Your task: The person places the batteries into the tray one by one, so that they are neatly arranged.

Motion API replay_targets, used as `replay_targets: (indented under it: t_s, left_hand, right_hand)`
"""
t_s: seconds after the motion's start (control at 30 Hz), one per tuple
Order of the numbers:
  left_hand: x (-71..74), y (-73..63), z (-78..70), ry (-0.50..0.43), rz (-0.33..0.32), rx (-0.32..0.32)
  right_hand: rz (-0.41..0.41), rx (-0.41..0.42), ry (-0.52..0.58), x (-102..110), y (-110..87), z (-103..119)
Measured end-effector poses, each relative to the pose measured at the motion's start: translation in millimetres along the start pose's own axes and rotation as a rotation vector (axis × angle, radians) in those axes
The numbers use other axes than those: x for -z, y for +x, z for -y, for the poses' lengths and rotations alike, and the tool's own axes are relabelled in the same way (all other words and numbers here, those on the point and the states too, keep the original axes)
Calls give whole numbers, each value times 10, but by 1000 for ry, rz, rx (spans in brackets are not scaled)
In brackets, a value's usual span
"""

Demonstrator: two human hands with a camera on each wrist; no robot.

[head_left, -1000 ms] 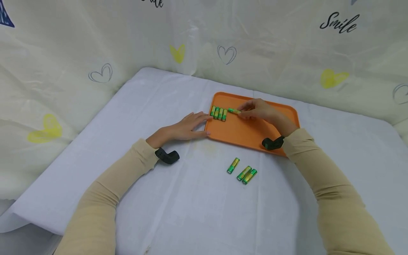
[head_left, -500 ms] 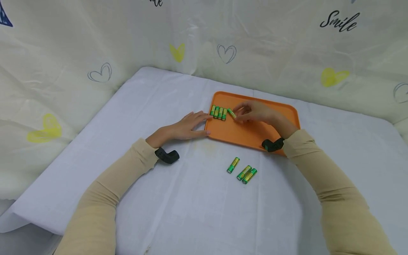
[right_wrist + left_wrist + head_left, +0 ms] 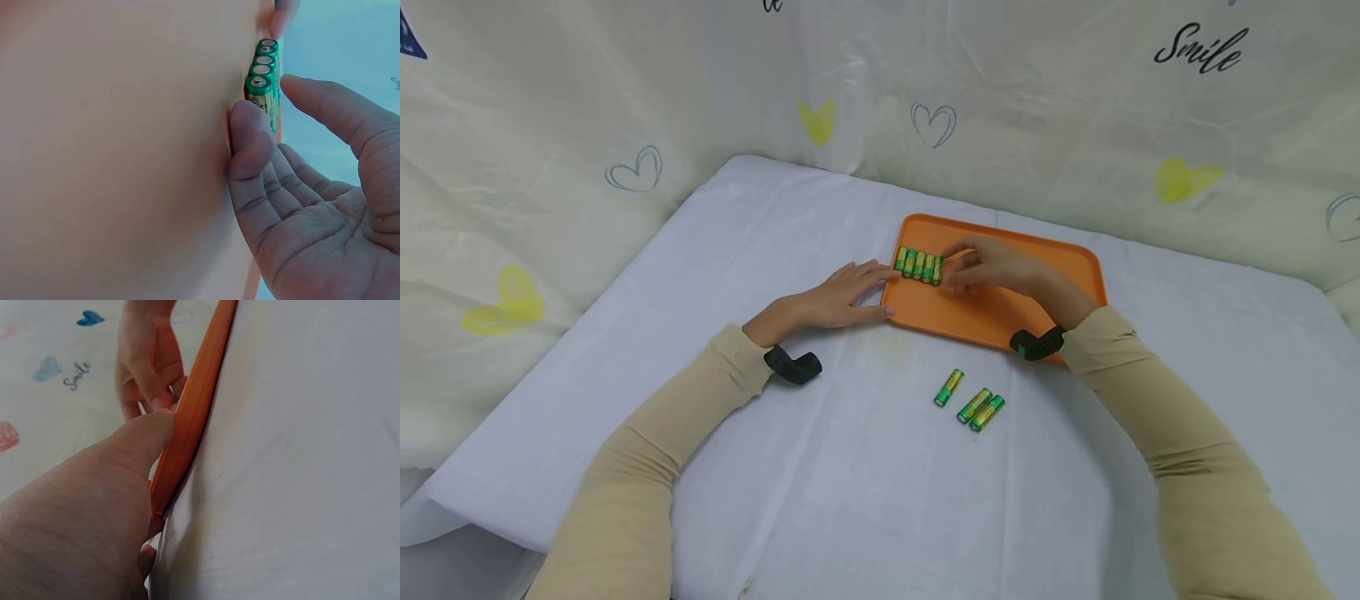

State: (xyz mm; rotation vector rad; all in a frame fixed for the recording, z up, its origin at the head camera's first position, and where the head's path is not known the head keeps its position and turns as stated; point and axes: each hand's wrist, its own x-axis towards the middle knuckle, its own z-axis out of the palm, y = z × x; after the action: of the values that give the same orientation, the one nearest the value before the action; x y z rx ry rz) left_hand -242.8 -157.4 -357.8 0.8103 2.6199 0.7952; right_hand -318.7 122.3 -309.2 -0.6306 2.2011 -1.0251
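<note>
Several green-and-gold batteries [image 3: 919, 264] lie side by side in a row at the left end of an orange tray [image 3: 970, 318]. My right hand [image 3: 1003, 268] is beside the rightmost battery [image 3: 937, 271], its fingertips at that battery. In the right wrist view the thumb [image 3: 312, 100] stands apart from the fingers, and a fingertip covers the lower part of the nearest battery [image 3: 259, 87]. With fingers spread, my left hand [image 3: 835, 302] rests at the tray's left edge. Its thumb [image 3: 150, 428] touches the tray rim in the left wrist view.
Three more batteries lie on the white tablecloth [image 3: 850, 467] in front of the tray: a single battery [image 3: 949, 388] and a close pair [image 3: 981, 410]. A printed curtain [image 3: 880, 83] hangs behind the table. Black wrist cameras [image 3: 793, 367] are worn on both wrists.
The fifth battery, earlier pinched crosswise by my right hand, has turned and now lies parallel at the row's right end. The right hand has shifted slightly left; the left hand has stayed.
</note>
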Motion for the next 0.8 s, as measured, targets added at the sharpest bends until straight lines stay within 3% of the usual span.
replay_targets:
  t_s: [0.47,0.8]
  left_hand:
    - [-9,20,4,0,0,1]
    - [-10,2,-29,-9,0,-4]
  right_hand:
    - [-13,-17,82,11,-72,-9]
    - [-46,65,70,-13,-285,-38]
